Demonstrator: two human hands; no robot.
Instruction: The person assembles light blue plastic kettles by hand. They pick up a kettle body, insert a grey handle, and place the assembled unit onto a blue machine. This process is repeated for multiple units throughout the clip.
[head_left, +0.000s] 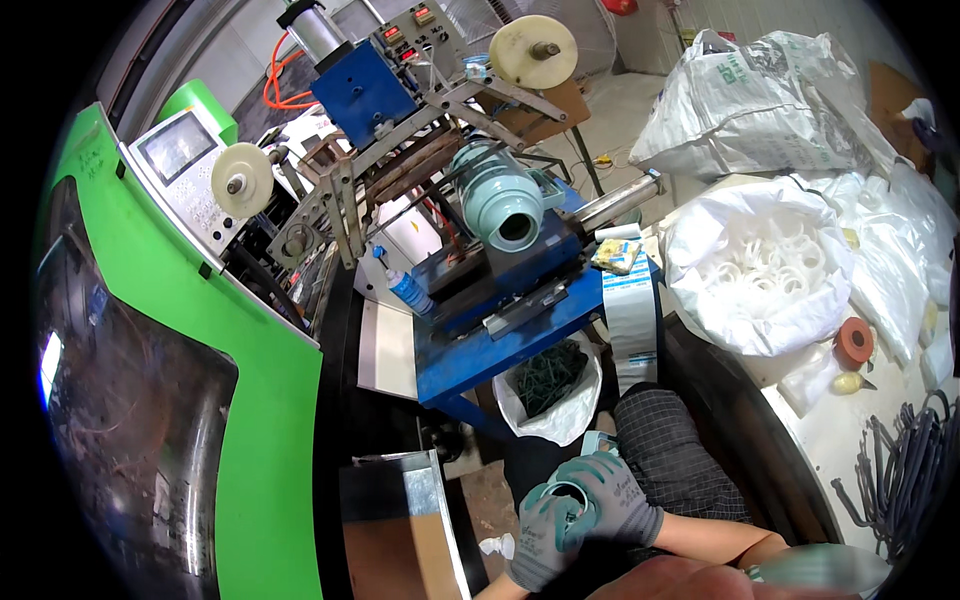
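Note:
Low in the picture, over my lap, both gloved hands are closed around a light teal plastic jug part [598, 441]. Its round opening shows between them, and most of its body is hidden by the gloves. My left hand [546, 540] grips it from the lower left. Wrapped over its upper right side is my right hand [617, 497]. Both gloves are grey with teal palms. Ahead, a similar teal jug [490, 200] with a side handle lies tilted on the blue machine, its dark mouth facing me.
A blue bench [450, 365] carries the machine and a spray can [408, 292]. Below hangs a white bag [570, 425] of dark green scraps. White rings fill a sack [700, 300] at right, near a red-brown tape roll [853, 342] and dark straps [900, 470]. A green machine [265, 450] stands left.

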